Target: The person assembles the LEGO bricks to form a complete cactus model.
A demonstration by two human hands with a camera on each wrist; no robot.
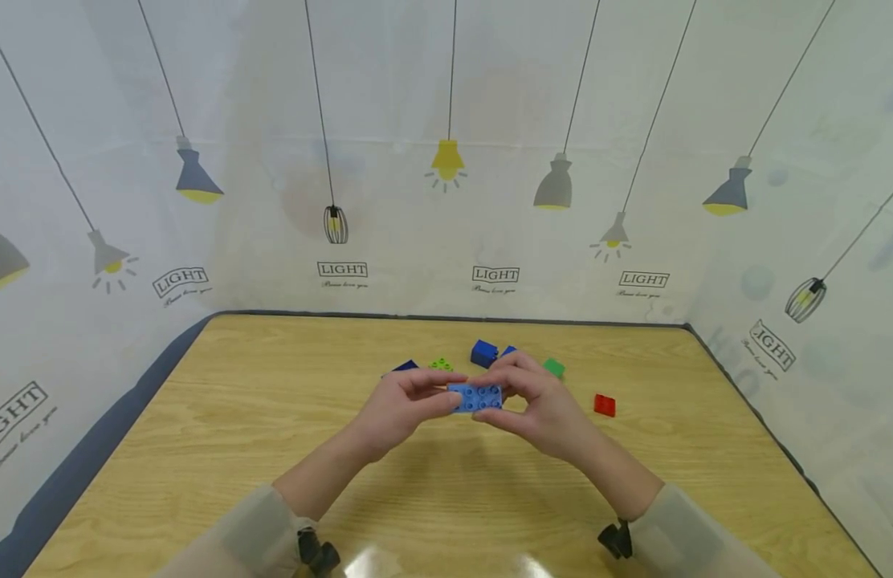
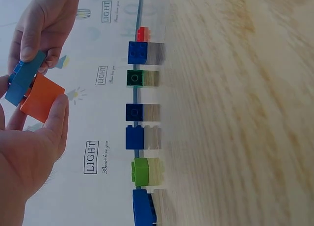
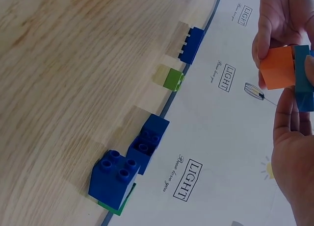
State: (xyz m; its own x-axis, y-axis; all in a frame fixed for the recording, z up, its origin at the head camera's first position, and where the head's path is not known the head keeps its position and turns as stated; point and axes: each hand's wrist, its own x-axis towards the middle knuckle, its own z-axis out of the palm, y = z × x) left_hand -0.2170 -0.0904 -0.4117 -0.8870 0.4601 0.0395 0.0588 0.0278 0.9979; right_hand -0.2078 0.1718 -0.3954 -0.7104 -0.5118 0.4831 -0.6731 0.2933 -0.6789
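Out in front of me, both hands hold a light blue brick [image 1: 481,397] with its studs facing up. Against its underside is an orange brick [image 2: 43,99], hidden from the head view. My left hand [image 1: 397,408] grips the pair, thumb on the blue brick and fingers along the orange brick [image 3: 277,68]. My right hand [image 1: 539,405] pinches the other end of the light blue brick [image 2: 25,80] between thumb and fingers. In the left wrist view a narrow dark gap shows between the two bricks.
Behind the hands on the wooden table [image 1: 273,449] lie a dark blue brick [image 1: 406,366], a lime green brick [image 1: 441,364], another blue brick [image 1: 483,353], a green brick [image 1: 554,368] and a red brick [image 1: 605,405]. A further blue brick [image 2: 138,53] shows in the left wrist view.
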